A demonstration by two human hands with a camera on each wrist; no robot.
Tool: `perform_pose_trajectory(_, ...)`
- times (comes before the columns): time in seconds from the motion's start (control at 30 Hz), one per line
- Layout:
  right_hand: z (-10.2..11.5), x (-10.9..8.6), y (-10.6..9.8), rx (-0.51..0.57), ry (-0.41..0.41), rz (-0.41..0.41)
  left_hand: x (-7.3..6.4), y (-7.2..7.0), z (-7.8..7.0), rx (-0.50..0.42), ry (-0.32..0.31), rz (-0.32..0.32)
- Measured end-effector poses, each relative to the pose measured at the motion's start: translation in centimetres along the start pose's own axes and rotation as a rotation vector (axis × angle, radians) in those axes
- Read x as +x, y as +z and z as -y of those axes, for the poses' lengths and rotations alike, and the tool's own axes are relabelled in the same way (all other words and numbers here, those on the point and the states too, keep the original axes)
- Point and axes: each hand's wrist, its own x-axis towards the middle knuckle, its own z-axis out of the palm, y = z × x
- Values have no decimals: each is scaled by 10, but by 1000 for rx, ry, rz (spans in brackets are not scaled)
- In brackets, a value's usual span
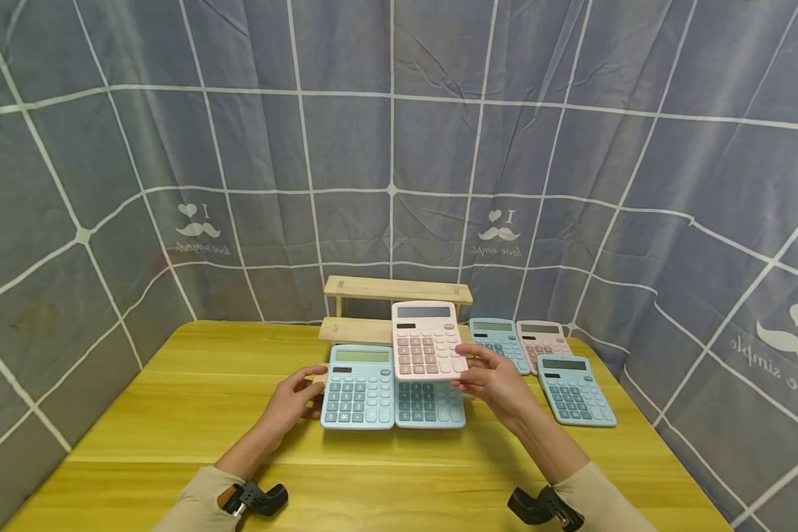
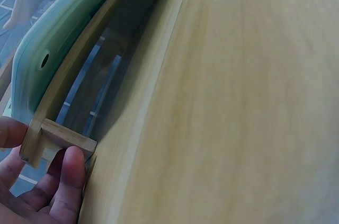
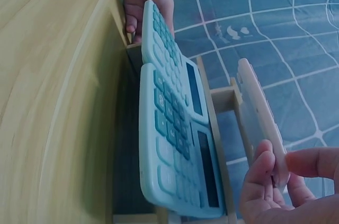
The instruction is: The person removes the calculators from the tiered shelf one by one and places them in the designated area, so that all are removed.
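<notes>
My right hand (image 1: 502,384) pinches a pink calculator (image 1: 425,340) by its right edge, thumb on one face and fingers on the other. The calculator is held up in front of a tiered wooden rack (image 1: 399,287). On the rack's front tier two light-blue calculators, the left one (image 1: 357,388) and the right one (image 1: 432,408), lean side by side; the pink one overlaps the top of the right one in the head view. My left hand (image 1: 294,403) holds the rack's left front corner (image 2: 69,135), with the thumb above and fingertips at the short support.
To the right of the rack lie a blue calculator (image 1: 499,341), a pink calculator (image 1: 544,341) and another blue calculator (image 1: 577,391) on the yellow wooden table (image 1: 239,362). A grey grid-patterned curtain (image 1: 346,148) encloses the table's back and sides.
</notes>
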Motion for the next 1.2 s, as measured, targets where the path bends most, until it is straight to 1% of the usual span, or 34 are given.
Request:
perform_pose_trajectory(0.2, 0, -5, -9, 1, 9, -9, 1, 0, 1, -1, 9, 2)
perform_pose_trajectory(0.37, 2, -10, -15, -1, 8, 0, 0, 0, 2, 1, 11, -1)
perform_pose_trajectory(0.63, 3, -15, -25, -5, 25, -41, 0, 0, 2, -7, 4, 2)
perform_pose_trajectory(0.83, 0, -19, -33, -19, 21, -43, 1, 0, 2, -3, 3, 2)
perform_pose_trajectory(1.2, 2, -29, -51, -32, 21, -56, 2, 0, 1, 4, 6, 3)
